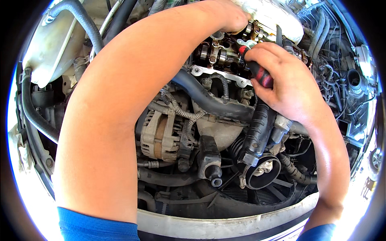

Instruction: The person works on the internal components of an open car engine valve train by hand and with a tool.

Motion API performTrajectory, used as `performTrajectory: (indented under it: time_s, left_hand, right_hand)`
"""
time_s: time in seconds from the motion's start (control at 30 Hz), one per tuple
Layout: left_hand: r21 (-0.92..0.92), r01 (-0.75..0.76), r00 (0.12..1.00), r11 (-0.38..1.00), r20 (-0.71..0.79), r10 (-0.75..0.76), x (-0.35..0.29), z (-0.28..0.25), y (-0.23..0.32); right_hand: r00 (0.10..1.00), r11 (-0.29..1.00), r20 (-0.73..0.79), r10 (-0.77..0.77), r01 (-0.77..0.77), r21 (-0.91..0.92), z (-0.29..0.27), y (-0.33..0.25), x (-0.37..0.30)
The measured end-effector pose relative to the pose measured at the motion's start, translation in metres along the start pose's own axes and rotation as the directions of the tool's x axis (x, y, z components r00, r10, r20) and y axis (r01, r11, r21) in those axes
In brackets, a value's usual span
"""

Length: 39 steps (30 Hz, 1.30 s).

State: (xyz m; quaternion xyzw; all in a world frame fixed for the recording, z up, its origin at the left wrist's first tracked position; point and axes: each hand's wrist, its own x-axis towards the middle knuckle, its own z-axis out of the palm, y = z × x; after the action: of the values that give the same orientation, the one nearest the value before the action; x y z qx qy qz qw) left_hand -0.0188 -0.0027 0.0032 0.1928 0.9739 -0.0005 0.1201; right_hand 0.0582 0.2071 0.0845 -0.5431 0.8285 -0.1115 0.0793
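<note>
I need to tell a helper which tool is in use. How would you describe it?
Look at the open engine top with its bare metal valve gear. The right hand there grips a tool handle; it is red and black, unlike the grey hoses around.

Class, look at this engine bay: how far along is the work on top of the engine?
Done: the valve gear lies uncovered, and a wide hose end hangs open. In hand: the right hand grips a red-and-black tool handle aimed at the valve gear; the left hand reaches its far side. Left: the valve gear is still uncovered.
</note>
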Motion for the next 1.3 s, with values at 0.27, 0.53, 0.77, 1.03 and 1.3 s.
performTrajectory:
  time_s: [0.27,0.53,0.77,1.03,1.3]
  left_hand:
    - [-0.038,0.058,0.998,0.998,0.000,-0.058,0.005,0.001,0.003]
    - [-0.023,0.070,0.996,0.997,-0.053,-0.071,0.007,0.009,-0.003]
    - [-0.094,0.084,0.996,0.992,0.003,-0.084,0.004,-0.001,0.003]
    - [-0.014,0.017,0.998,1.000,-0.054,-0.018,-0.002,0.002,0.000]
    - [0.076,-0.042,0.997,0.996,-0.057,0.046,-0.003,0.006,-0.005]
  right_hand:
    - [0.984,0.995,0.174,0.041,-0.056,0.082,0.003,-0.004,0.009]
    - [0.999,0.992,0.034,-0.025,0.020,0.128,0.009,0.000,0.011]
    - [0.990,0.965,-0.137,0.047,-0.010,0.262,0.013,0.011,0.027]
    - [0.984,0.977,-0.153,-0.093,0.120,0.175,0.012,0.018,0.020]
    - [0.993,0.952,-0.103,0.061,-0.027,0.305,-0.020,0.012,-0.004]
